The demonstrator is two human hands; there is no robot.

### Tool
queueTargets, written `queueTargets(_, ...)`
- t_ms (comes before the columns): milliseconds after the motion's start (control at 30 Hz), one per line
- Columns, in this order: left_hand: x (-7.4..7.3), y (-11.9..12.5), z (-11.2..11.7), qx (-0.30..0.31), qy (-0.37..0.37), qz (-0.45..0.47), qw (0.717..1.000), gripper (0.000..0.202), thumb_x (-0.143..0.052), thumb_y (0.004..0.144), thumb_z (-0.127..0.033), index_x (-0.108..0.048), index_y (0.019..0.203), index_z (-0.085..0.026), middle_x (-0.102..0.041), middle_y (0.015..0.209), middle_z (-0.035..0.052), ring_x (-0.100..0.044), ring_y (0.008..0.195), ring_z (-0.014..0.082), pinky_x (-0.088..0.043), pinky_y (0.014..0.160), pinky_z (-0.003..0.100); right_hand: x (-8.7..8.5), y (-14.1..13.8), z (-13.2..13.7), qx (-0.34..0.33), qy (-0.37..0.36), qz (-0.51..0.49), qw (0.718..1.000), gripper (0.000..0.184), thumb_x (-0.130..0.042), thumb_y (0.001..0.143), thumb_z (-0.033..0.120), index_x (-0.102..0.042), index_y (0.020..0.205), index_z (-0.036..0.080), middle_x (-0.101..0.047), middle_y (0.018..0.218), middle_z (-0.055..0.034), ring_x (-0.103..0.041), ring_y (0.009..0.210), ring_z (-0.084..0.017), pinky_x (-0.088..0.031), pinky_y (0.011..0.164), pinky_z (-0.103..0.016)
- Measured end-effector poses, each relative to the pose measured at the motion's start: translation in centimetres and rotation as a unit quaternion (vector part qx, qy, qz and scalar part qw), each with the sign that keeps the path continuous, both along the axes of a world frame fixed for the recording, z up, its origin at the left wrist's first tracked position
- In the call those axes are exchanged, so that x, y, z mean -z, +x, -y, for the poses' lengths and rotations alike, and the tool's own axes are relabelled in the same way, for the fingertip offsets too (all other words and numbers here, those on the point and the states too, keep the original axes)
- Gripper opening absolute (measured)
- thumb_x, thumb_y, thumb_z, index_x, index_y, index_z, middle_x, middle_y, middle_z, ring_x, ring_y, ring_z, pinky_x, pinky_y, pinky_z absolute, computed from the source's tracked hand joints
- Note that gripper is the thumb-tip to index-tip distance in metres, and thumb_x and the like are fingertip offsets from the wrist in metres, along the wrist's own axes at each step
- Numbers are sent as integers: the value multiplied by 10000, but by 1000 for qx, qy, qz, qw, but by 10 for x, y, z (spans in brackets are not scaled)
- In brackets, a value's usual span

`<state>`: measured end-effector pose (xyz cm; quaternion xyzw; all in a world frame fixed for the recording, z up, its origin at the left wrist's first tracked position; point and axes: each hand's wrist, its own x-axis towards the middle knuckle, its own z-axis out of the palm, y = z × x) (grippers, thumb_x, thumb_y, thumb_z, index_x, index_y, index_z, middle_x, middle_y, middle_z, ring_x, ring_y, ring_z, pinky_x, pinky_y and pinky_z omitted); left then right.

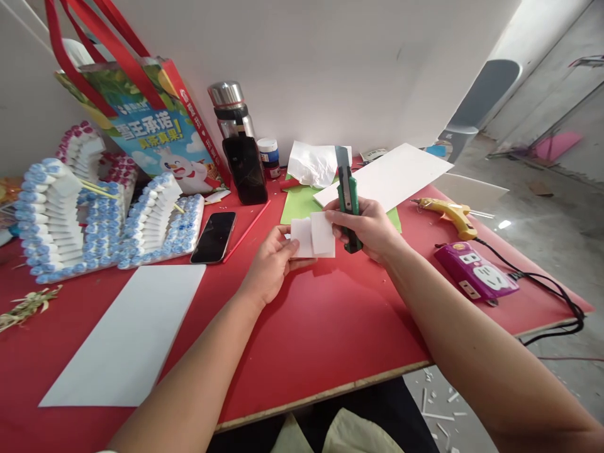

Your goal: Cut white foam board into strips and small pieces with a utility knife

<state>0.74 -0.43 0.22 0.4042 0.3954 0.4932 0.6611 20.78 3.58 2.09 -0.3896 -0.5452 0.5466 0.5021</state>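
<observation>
Near the middle of the red table, my left hand (270, 264) is closed on small white foam board pieces (302, 236), thumb on top and fingers beneath. My right hand (368, 229) grips a green utility knife (350, 204) upright, its wide blade out and pointing away from me. The thumb and fingertips of that same hand also pinch the right-hand white piece (323, 233), which overlaps the others. How many pieces are stacked there I cannot tell.
White boards (127, 333) lie left and at the back (401, 173). Cotton-swab models (66, 220), a phone (214, 237), a red pencil-like stick (246, 231), a steel bottle (231, 110) and a bag (155, 126) stand left. A yellow glue gun (446, 211) and purple power strip (476, 274) sit right.
</observation>
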Motion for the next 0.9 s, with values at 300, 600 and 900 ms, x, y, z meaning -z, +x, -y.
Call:
queueTargets(300,3,2,0,80,-13,94,992,441,-654,909,-233,-519,1327,-271,-706,1175,58,-697,1086,255,-571,954,483,2,-11,6,8,0,54,998,226,-764,766,329,-653,844,150,-621,544,6,-569,473,-139,-503,490,-274)
queueTargets(600,2,4,1,87,-5,98,991,378,-670,912,-216,-541,1262,-275,-729,1128,46,-705,1079,228,-584,945,459,6,-16,8,26,14,63,998,244,-735,778,359,-656,892,159,-633,566,15,-593,493,-147,-526,492,-274)
queueTargets(900,3,2,1,83,-17,77,993,378,-690,899,-242,-551,1250,-241,-738,1069,62,-717,1035,233,-561,975,508,19,-22,5,45,46,114,991,230,-716,803,367,-651,909,173,-610,595,25,-586,496,-140,-540,534,-288)
